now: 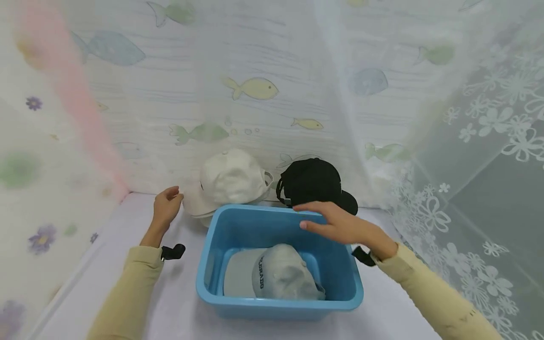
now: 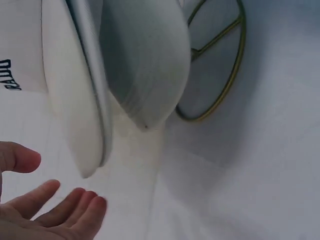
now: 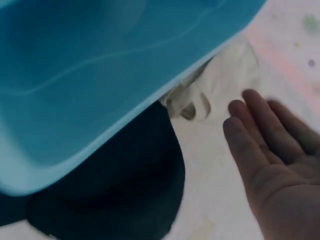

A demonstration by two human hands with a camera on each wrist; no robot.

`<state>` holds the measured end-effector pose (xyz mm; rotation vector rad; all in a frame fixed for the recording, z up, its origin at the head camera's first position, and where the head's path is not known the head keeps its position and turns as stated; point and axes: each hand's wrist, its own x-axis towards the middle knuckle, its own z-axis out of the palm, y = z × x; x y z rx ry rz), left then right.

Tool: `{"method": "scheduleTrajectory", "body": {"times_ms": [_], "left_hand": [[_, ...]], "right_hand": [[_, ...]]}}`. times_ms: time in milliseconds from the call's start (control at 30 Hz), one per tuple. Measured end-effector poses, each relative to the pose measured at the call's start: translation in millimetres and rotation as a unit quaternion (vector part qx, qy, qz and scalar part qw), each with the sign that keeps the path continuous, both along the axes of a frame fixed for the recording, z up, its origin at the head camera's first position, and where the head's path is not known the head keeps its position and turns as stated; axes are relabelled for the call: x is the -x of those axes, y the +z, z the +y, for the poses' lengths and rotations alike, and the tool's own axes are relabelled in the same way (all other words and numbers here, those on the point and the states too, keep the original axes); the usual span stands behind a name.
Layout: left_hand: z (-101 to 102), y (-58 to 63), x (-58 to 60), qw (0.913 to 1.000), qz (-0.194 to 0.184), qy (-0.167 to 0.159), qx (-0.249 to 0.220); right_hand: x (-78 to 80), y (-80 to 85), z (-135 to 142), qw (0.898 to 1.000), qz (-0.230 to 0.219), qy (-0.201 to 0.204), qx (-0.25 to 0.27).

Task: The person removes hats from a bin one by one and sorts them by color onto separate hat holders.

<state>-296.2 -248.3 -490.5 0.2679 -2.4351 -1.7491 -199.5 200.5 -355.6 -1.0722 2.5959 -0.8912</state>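
Note:
Just left of the white cap (image 1: 231, 177) is my left hand (image 1: 167, 208), its fingers loosely bent near the brim. In the left wrist view that hand's fingers (image 2: 82, 212) hold nothing and sit below a white brim (image 2: 75, 100) with a grey brim (image 2: 147, 65) beside it. My right hand (image 1: 340, 224) hovers over the far right rim of a blue plastic tub (image 1: 276, 304), fingers extended and holding nothing. Inside the tub lies a light grey cap (image 1: 284, 274) with dark lettering, brim to the left. Behind the tub sits a black cap (image 1: 312, 179), brim to the right.
A gold wire ring with spokes (image 2: 232, 75) shows beside the brims in the left wrist view. The white-covered table (image 1: 182, 302) meets a fish-patterned curtain (image 1: 255, 56) at the back. Sheer flowered fabric (image 1: 493, 198) hangs on the right.

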Motion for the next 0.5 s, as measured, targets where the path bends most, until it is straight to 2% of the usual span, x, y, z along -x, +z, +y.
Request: {"method": "scheduleTrajectory", "body": {"times_ms": [100,200,333,433,500], "left_hand": [[-0.5,-7.9,-1.4,0.9967,-0.039,-0.01,-0.071],[0.9,-12.6,-4.7,0.9895,-0.059,-0.002,-0.131],[1.6,-10.7,-9.0,0.9865,-0.055,0.032,-0.151],[0.1,-2.7,-9.9,0.9861,-0.041,0.058,-0.15],[-0.9,5.6,-10.8,0.983,-0.034,0.07,-0.166]], "right_hand": [[37.7,-0.9,-24.7,0.996,-0.053,-0.006,0.074],[69.1,-7.3,-47.8,0.982,-0.12,-0.04,0.141],[101.1,-15.7,-73.5,0.951,-0.206,-0.1,0.21],[117.4,-20.3,-87.5,0.926,-0.257,-0.134,0.242],[126.1,-22.8,-95.1,0.911,-0.285,-0.155,0.255]]}}
